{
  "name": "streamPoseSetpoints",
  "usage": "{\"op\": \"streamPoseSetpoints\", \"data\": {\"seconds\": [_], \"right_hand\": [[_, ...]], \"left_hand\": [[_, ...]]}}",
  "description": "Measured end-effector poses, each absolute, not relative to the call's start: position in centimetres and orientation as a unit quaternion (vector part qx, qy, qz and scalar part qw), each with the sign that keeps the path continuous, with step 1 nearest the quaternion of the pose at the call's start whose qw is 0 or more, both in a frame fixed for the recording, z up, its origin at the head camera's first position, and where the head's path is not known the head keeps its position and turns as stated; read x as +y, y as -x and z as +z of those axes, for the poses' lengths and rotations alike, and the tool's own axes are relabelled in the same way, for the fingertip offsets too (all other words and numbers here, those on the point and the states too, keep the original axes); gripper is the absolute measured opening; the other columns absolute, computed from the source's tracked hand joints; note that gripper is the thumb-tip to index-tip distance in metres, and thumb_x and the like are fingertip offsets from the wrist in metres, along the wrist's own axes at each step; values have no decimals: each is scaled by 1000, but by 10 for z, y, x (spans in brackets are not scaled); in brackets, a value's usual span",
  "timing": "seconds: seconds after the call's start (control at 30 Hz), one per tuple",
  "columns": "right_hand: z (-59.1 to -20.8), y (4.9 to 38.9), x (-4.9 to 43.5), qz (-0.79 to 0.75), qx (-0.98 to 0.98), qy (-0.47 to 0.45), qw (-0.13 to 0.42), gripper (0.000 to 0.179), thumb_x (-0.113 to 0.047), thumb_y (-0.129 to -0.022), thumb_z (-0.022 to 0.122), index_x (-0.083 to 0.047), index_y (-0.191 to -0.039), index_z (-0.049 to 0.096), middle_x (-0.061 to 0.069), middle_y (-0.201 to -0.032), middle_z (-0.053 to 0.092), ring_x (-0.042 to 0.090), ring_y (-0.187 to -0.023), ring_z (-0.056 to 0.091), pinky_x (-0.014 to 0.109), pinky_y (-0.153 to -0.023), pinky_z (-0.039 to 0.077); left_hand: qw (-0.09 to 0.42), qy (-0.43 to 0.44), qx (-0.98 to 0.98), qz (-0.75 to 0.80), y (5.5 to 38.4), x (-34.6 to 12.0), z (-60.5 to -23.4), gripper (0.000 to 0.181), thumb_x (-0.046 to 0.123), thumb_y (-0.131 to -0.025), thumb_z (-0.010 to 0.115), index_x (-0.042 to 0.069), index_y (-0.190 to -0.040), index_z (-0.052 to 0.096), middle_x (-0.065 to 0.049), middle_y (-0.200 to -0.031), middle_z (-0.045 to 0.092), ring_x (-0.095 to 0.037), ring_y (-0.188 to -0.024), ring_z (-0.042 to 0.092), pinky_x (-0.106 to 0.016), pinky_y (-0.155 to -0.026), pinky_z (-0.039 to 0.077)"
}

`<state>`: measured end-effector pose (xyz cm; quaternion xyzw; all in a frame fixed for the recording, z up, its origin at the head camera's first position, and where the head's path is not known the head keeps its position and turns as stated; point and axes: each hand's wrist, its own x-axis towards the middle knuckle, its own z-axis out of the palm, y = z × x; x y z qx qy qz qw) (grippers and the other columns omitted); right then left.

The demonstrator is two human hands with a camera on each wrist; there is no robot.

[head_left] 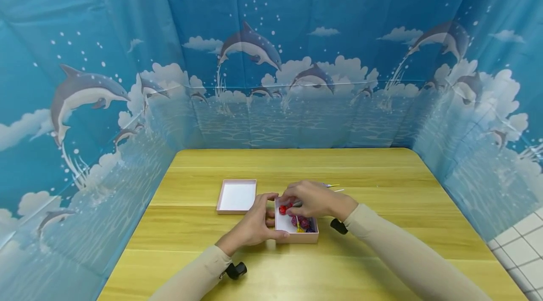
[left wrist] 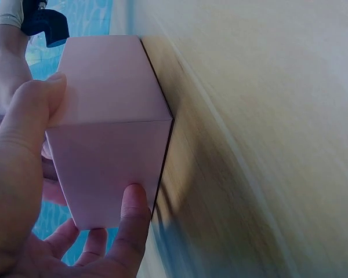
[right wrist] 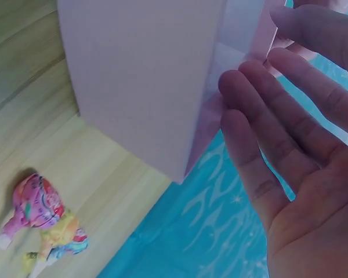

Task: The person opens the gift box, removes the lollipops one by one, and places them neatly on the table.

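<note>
My left hand (head_left: 254,225) grips a pink open-topped box (head_left: 297,237) at its left side. The left wrist view shows its thumb on one face of the box (left wrist: 113,81) and a fingertip on the adjoining face. Inside the box lie wrapped lollipops: a red one (head_left: 283,210), purplish-red ones (head_left: 302,221) and a yellow-wrapped stick end (head_left: 299,229). Over the box's far right part, my right hand (head_left: 311,198) reaches in. From the right wrist, its fingers (right wrist: 272,133) look extended at the box rim, nothing visible between them; the box wall hides part of the inside.
A shallow pink lid with a white inside (head_left: 238,196) lies left of the box. Beyond the right hand, lollipop sticks (head_left: 333,185) show on the wooden table (head_left: 360,263); the right wrist view shows pink (right wrist: 37,200) and yellow (right wrist: 61,229) wrapped lollipops there.
</note>
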<state>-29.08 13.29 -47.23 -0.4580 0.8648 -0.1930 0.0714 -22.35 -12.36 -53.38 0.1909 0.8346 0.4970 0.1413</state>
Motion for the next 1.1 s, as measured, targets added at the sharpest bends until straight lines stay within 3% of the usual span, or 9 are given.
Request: {"op": "streamPoseSetpoints", "data": {"seconds": [0.2,0.43,0.53,0.87,1.1], "right_hand": [[-473,290,123,-193,856,469,94,32,-18,-108,86,-9,-138,84,6,-125,89,15,-109,84,32,-96,69],[-478,291,115,-183,841,491,131,13,-7,-107,84,-9,-120,85,-3,-95,78,4,-77,63,19,-73,54],[-479,293,113,-189,840,488,143,10,-4,-105,84,-8,-114,84,-3,-94,77,4,-79,65,19,-74,56],[-479,299,108,-181,834,494,164,16,-2,-103,88,-9,-117,90,6,-113,88,6,-94,76,20,-88,64],[-479,302,108,-176,831,496,178,12,-3,-103,89,-11,-112,92,2,-105,90,2,-91,79,17,-85,64]], "left_hand": [[138,-192,832,502,224,-125,-534,114,31,-95,102,11,-181,30,-19,-171,41,-29,-136,70,-26,-105,67],[130,-197,843,483,224,-125,-534,114,34,-95,102,12,-180,31,-16,-171,42,-24,-133,68,-24,-104,65],[131,-196,845,481,224,-125,-534,114,36,-94,102,13,-181,31,-15,-172,42,-23,-132,67,-24,-104,64],[123,-201,849,473,224,-126,-534,114,37,-95,102,14,-181,31,-16,-175,40,-23,-132,66,-25,-103,64],[122,-200,854,464,224,-125,-534,115,40,-94,102,14,-181,30,-17,-174,41,-19,-131,68,-26,-105,64]]}}
